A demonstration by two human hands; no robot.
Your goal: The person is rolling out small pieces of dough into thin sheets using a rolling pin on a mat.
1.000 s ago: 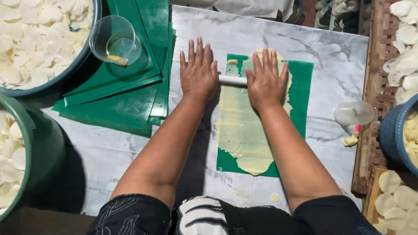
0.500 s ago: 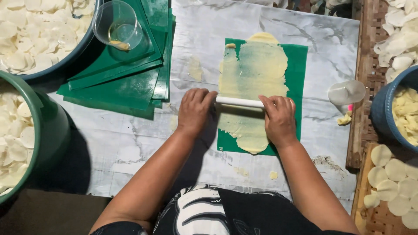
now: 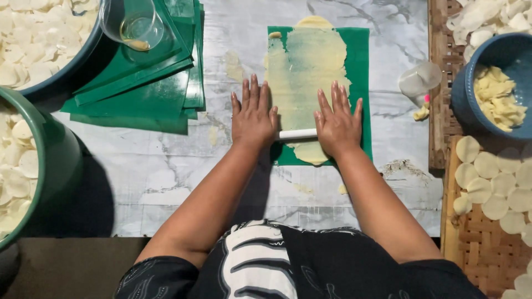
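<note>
Both flat, open palms, left hand (image 3: 253, 115) and right hand (image 3: 338, 119), press a slim white plastic rolling pin (image 3: 296, 134) lying across the near end of the thin pale yellow dough sheet (image 3: 306, 72), which covers a green plastic mat (image 3: 360, 66); stacked green plastic sheets (image 3: 160, 83) lie left of that mat.

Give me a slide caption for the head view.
Both hands, left hand and right hand, press a white roller over thin dough on a green sheet.

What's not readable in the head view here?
- White roller: both ends hidden under left hand and right hand.
- Dough sheet: near end partly covered by the hands.
- Green tub: cut off by left edge.
- Blue bowl: cut off by right edge.
</note>
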